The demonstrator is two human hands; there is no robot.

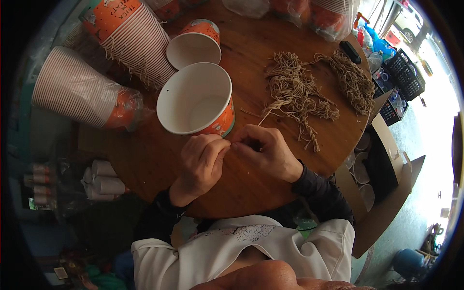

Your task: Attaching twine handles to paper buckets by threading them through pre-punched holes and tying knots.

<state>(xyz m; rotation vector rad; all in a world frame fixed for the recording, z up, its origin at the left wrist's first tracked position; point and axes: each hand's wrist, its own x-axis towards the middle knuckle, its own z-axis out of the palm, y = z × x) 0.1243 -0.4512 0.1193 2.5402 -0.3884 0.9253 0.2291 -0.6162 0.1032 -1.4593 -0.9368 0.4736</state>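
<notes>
Close to the table's near side, my left hand (205,158) is closed in a pinch, its fingertips meeting those of my right hand. What the left pinch holds is too small to make out. My right hand (270,152) is closed on a thin strand of twine (261,121), which leads back to a loose tangle of tan twine (292,87). Just beyond my left hand, a white-lined paper bucket (195,99) with an orange printed outside stands with its mouth toward me. A second paper bucket (194,50) lies behind it.
Stacks of nested paper buckets (137,41) and bagged ones (75,89) fill the left side. Another twine bundle (353,79) and a black object (350,51) lie at the right. Beside the round wooden table (251,193) stand an open cardboard box (386,150) and black crates (403,75).
</notes>
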